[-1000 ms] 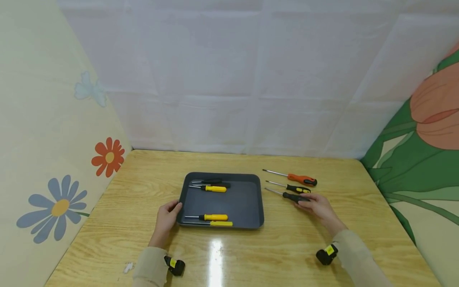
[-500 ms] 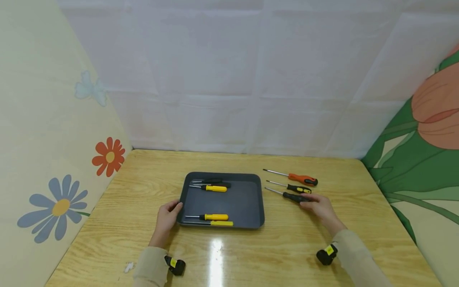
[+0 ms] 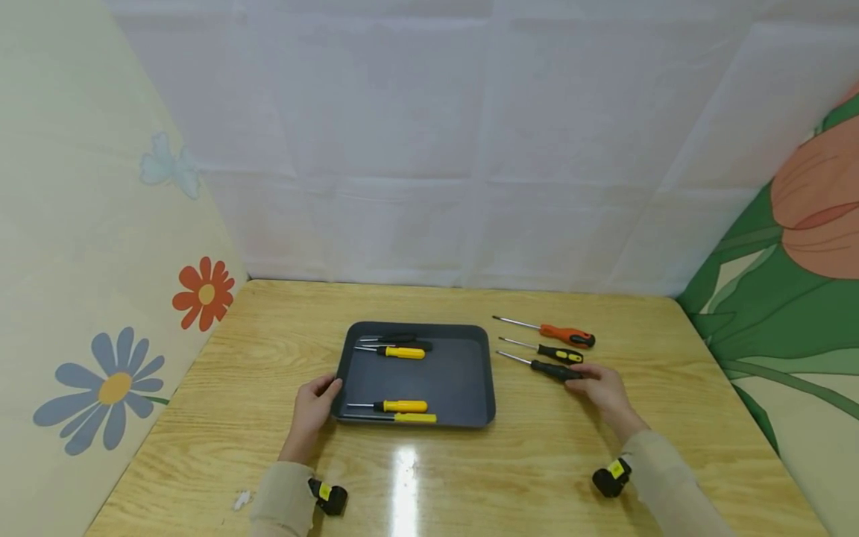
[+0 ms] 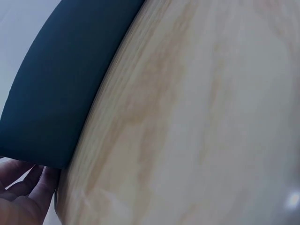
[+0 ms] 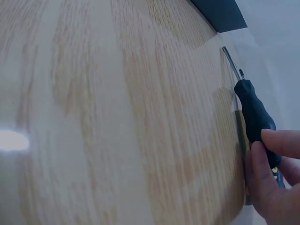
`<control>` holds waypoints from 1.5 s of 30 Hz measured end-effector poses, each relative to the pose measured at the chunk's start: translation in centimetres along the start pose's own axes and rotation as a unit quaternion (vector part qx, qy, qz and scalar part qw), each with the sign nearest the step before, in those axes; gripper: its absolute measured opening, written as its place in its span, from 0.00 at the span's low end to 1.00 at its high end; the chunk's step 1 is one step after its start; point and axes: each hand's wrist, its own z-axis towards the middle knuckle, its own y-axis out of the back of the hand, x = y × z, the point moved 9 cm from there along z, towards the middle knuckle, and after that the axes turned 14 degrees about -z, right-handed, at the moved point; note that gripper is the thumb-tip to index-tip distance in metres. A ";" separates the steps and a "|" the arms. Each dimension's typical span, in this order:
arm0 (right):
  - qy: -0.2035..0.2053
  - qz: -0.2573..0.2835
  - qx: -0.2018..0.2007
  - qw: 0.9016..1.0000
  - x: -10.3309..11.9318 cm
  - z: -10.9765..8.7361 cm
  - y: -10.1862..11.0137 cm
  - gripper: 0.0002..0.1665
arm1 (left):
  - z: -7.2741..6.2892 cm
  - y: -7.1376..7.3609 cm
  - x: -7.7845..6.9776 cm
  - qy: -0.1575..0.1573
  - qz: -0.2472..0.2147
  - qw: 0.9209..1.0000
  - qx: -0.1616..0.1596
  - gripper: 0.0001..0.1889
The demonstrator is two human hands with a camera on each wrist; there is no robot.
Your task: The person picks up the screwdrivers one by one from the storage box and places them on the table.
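In the head view my left hand (image 3: 313, 410) holds the left rim of a dark grey tray (image 3: 459, 419), thumb at the edge. The left wrist view shows its fingers (image 4: 44, 187) against the tray's corner (image 4: 56, 93). My right hand (image 3: 607, 395) pinches the end of a black-handled screwdriver (image 3: 552, 369), whose shaft points left toward the tray. Thumb and fingertips meet the black handle (image 5: 255, 110) in the right wrist view. Just behind it lie a black-and-yellow screwdriver (image 3: 560, 354) and an orange-and-black screwdriver (image 3: 566, 335).
Inside the tray, yellow-handled screwdrivers (image 3: 405, 406) lie along the near side. A yellow-handled screwdriver (image 3: 405, 353) and black-handled ones (image 3: 403, 338) lie near its back. The wooden table (image 3: 510, 477) meets a white cloth backdrop (image 3: 429, 186) behind.
My right hand has slid slightly right toward the end of the black screwdriver's handle. The screwdriver has barely shifted. My left hand and the tray stay in place.
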 end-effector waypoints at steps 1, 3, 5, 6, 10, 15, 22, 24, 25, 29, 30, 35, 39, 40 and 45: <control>-0.002 0.000 -0.001 1.000 -0.1 0.0 0.0 0.29 | 0.0 0.0 0.0 0.001 0.000 1.000 0.000 0.18; -0.005 0.001 -0.003 1.000 -0.1 0.0 0.0 0.29 | 0.0 0.0 0.0 -0.001 -0.001 1.000 -0.001 0.18; -0.008 0.001 -0.011 1.000 -0.1 0.0 0.0 0.28 | 0.0 0.0 0.1 0.003 -0.002 1.000 -0.001 0.18; -0.007 0.000 -0.014 1.000 -0.1 0.0 0.0 0.28 | 0.0 0.0 0.1 0.004 -0.002 1.000 -0.001 0.18; -0.001 -0.015 -0.033 0.999 0.0 -0.1 0.4 0.25 | 0.0 0.0 0.3 0.008 -0.008 1.000 0.001 0.19; 0.005 -0.028 -0.027 0.999 0.1 -0.3 0.2 0.26 | 0.1 0.0 0.4 0.008 -0.017 1.000 0.003 0.19; 0.001 -0.025 -0.024 0.999 0.0 -0.3 0.1 0.25 | 0.1 0.0 0.5 0.007 -0.015 1.000 0.002 0.19; 0.001 -0.023 -0.023 0.999 -0.1 -0.2 0.2 0.26 | 0.2 0.0 0.5 0.008 -0.015 1.000 0.002 0.19; 0.002 -0.022 -0.023 1.000 -0.2 -0.2 0.2 0.26 | 0.2 0.0 0.5 0.008 -0.015 1.000 0.002 0.19; -0.002 -0.015 -0.025 1.000 -0.4 -0.2 0.4 0.27 | 0.2 0.0 0.4 0.005 -0.014 1.000 0.002 0.19; -0.001 -0.016 -0.027 1.000 -0.4 -0.3 0.5 0.27 | 0.2 0.0 0.4 0.004 -0.013 1.000 0.002 0.19; 0.000 -0.006 -0.044 0.999 -0.1 -0.5 1.1 0.25 | 0.1 0.0 0.3 0.004 -0.012 1.000 0.001 0.19; 0.001 0.008 -0.052 0.999 0.1 -0.7 1.5 0.24 | 0.1 -0.1 0.2 0.005 -0.014 1.000 -0.001 0.19; 0.000 0.010 -0.054 0.998 0.2 -0.7 1.6 0.24 | 0.1 -0.1 0.2 0.005 -0.014 1.000 -0.002 0.19; -0.006 0.010 -0.066 0.998 0.6 -0.9 1.9 0.22 | 0.0 0.0 0.1 0.006 -0.017 1.000 -0.004 0.18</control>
